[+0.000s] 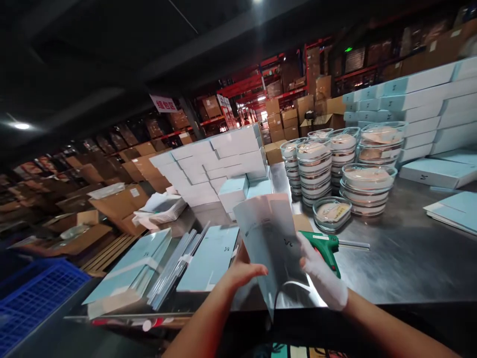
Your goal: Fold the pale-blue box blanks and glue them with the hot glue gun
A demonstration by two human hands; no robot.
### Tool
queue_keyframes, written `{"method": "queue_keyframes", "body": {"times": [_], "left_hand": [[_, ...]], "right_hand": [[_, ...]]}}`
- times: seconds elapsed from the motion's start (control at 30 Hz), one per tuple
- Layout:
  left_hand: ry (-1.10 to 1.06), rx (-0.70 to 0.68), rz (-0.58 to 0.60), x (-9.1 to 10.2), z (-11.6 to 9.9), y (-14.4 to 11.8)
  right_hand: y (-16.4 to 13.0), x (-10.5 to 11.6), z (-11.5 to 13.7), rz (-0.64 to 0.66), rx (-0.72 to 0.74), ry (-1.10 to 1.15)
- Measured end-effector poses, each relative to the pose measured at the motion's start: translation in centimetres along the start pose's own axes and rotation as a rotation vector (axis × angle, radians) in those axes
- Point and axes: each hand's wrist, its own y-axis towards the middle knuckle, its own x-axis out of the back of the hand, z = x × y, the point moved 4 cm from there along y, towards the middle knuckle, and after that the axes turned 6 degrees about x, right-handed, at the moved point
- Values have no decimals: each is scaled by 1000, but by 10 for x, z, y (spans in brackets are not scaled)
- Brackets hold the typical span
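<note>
- Left hand (pixel 246 271) pinches the thin sheet (pixel 269 233) between both hands; whether the right hand (pixel 325 279) grips, I cannot tell.
- Hard squeezing could crease it.
- Swinging rightward might knock the glue gun (pixel 328 243) behind that hand.

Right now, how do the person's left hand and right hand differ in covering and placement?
Covering: the left hand is bare, while the right hand wears a white glove.
Placement: the left hand is at the left side of the bent sheet, its thumb across the front; the right hand is at the right edge.
Shared: both hands are at the same sheet.
</note>
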Motion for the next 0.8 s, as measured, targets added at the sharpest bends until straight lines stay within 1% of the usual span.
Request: {"method": "queue_keyframes", "body": {"times": [0.07,0.1,0.13,0.17,0.2,0.23,0.27,0.3,0.33,0.37,0.4,0.47,0.5,0.53,0.6,0.63,0.67,0.73,0.77,0.8], "left_hand": [[35,-24,-80,-1,4,0],[61,-50,-124,0,4,0],[92,-74,-161,2,3,-2],[133,-91,-188,4,0,-3],[187,-106,-199,7,-4,-6],[253,-125,-190,8,-9,-9],[328,-162,-167,9,-16,-12],[412,-219,-140,9,-25,-17],[500,-297,-112,8,-34,-23],[582,-385,-78,5,-44,-29],[650,-479,-36,1,-53,-36],[739,-647,85,-8,-68,-49],[762,-707,155,-12,-73,-54],[772,-744,216,-14,-77,-58],[765,-779,293,-13,-82,-64],[769,-792,290,-9,-85,-65],[780,-815,258,-3,-88,-66],[831,-887,172,9,-92,-68],[867,-917,137,14,-94,-69],[903,-938,110,16,-94,-71]], "right_hand": [[4,2,-2,5,-7,15],[8,8,-1,-30,23,-13],[12,17,2,-100,89,-85],[15,29,8,-199,192,-204],[15,40,17,-305,326,-368],[12,50,30,-403,490,-557],[8,56,43,-460,672,-742],[2,58,55,-460,834,-901],[-2,58,66,-419,963,-1020],[-6,56,75,-360,1049,-1096],[-9,54,83,-305,1093,-1140],[-11,48,96,-253,1082,-1168],[-12,46,100,-246,1058,-1135],[-13,44,103,-221,1029,-1062],[-15,43,103,-83,938,-841],[-17,45,100,16,878,-718],[-19,47,95,121,807,-610],[-23,53,84,314,641,-474],[-23,55,77,394,543,-430],[-23,57,71,435,436,-392]]}}
